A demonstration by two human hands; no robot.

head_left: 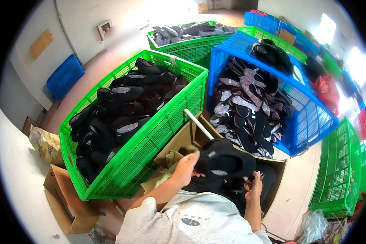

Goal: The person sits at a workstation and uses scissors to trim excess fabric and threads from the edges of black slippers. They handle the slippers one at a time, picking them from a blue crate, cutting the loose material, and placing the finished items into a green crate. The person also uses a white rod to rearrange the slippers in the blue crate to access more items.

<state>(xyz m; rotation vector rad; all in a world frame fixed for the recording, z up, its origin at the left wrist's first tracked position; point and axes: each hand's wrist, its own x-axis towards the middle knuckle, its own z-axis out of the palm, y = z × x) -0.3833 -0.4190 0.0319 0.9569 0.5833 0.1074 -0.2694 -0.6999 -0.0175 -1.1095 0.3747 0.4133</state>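
A: While both hands sit low-centre in the frame, what's the left hand (186,167) got?

B: Left is curled round the near edge of a black shoe (225,161), fingers wrapped over it, so closed on it. Shoe's held up just above a brown cardboard box (182,143), centre of frame, a bit right of the left hand.

A: And the right hand (254,188)?

B: Right is under the shoe's lower right end, fingers half bent, tips touching or v. close to it. Can't tell if it really grips anything, too small to see.

A: What's around?

B: White rod (198,124) sticks up from the box, tilted toward upper left. Green crate (150,138) w/ black shoes fills centre-left, touching the box. Blue crate (309,122) w/ black and grey-patterned shoes is centre-right. Another green crate (191,49) of grey shoes at top centre. Empty-looking green crate (337,175) stands at the right edge. Small cardboard box (65,203) lower left, below the big green one. Person's grey shirt (191,221) at bottom centre.
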